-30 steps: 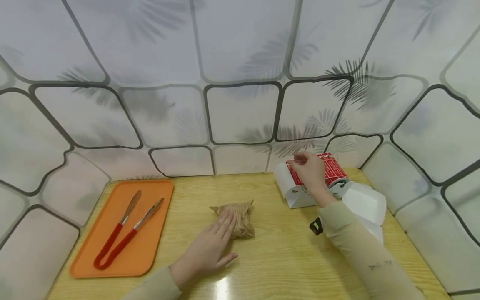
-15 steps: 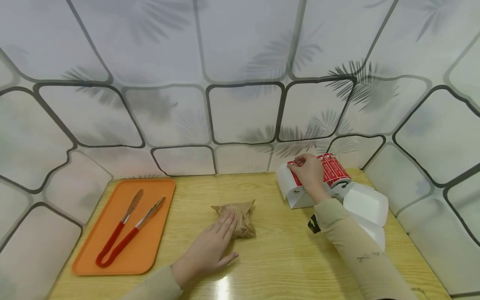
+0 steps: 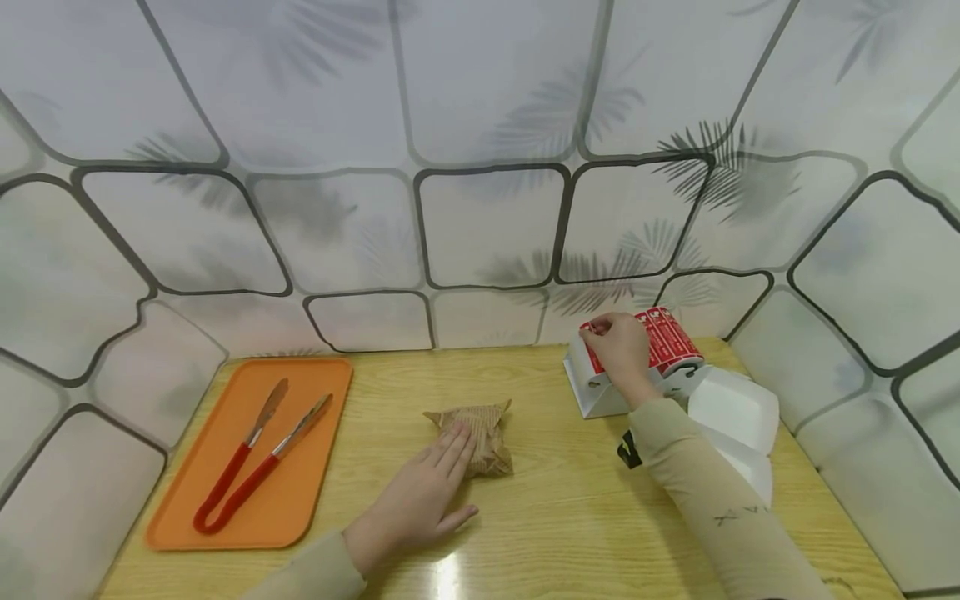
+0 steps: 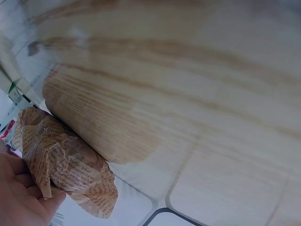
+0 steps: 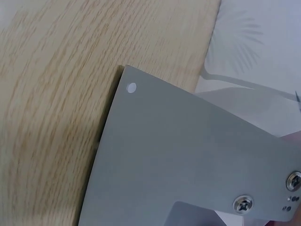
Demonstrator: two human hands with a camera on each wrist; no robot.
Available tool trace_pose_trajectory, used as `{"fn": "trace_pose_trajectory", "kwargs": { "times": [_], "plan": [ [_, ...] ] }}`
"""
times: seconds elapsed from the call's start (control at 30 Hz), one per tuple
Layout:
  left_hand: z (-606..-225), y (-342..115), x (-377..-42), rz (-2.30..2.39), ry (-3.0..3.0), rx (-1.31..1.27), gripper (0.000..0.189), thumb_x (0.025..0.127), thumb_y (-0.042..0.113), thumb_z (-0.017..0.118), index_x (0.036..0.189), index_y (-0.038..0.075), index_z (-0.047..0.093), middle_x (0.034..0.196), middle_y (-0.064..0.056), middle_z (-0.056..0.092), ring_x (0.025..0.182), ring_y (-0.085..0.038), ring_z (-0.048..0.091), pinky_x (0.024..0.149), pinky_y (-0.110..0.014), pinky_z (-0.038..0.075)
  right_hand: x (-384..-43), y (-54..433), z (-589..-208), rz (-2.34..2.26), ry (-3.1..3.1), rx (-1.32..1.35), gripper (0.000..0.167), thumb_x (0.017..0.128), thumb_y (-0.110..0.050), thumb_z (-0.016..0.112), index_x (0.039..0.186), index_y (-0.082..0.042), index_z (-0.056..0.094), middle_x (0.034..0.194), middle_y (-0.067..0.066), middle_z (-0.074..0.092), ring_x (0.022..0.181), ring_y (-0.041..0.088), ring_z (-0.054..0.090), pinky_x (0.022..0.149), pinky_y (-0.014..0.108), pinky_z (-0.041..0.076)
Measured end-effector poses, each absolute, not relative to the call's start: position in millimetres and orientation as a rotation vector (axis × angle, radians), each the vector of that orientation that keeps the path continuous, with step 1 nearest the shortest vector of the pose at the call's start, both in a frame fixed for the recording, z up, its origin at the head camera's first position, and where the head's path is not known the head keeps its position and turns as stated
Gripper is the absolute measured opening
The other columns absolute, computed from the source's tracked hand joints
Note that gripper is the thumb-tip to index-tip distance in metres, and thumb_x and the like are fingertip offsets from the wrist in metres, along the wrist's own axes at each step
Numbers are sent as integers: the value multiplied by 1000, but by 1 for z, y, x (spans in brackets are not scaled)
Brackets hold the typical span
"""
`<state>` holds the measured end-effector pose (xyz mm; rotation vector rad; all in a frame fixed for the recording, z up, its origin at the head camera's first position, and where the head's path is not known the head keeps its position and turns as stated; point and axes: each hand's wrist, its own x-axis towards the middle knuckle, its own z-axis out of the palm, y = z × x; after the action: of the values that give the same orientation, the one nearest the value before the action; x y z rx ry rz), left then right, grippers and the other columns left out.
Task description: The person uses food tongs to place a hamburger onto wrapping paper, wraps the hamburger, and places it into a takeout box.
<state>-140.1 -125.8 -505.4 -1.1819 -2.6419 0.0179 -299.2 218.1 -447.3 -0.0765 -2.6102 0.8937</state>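
A parcel wrapped in printed brown paper point(image 3: 491, 442) lies mid-table, its corners twisted out. My left hand point(image 3: 423, 492) rests on it with straight fingers, thumb spread to the side. In the left wrist view the crinkled wrapper point(image 4: 82, 165) shows the words "butter bread". At the back right stands a grey-white label dispenser point(image 3: 596, 402) with a roll of red labels point(image 3: 669, 340). My right hand point(image 3: 624, 346) pinches the front edge of the red label strip between thumb and finger. Only the dispenser's side plate point(image 5: 155, 141) with its screws fills the right wrist view; the fingertips are hidden there.
An orange tray point(image 3: 300, 508) at the left holds red-handled tongs point(image 3: 247, 492). A white clamshell box point(image 3: 735, 408) stands with its lid up beside the dispenser, partly behind my right sleeve. A small black item point(image 3: 628, 450) shows by that sleeve. Patterned walls enclose the table.
The white strip hanging off the dispenser's front left is gone from sight, leaving its slanted side visible. My right hand has shifted slightly right and down; the left hand stays on the parcel.
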Motion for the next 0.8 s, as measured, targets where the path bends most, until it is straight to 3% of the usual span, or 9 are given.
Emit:
{"fn": "trace_pose_trajectory", "kwargs": {
  "times": [0.27,0.4,0.8],
  "plan": [
    [-506,-125,-140,-1,-2659,-1181,88,103,58,60,158,-8,42,167,-26,40,156,-38,41,127,-44,41,-299,217,-445,772,-2656,-46,34,90,-28,85,104,2,79,97,22,75,85,36,71,76,52,58],
    [-505,-126,-139,1,-2662,-1180,88,103,58,60,158,-8,41,167,-26,39,157,-38,40,127,-44,41,-298,216,-444,809,-2635,-44,30,91,-24,84,104,2,79,96,22,75,82,36,70,74,51,58],
    [-506,-126,-140,17,-2665,-1181,90,103,59,59,159,-8,40,168,-26,37,157,-38,40,127,-44,41,-300,218,-445,967,-2595,-101,24,94,-21,80,105,0,80,96,20,78,82,33,72,68,38,55]
  ]
}}
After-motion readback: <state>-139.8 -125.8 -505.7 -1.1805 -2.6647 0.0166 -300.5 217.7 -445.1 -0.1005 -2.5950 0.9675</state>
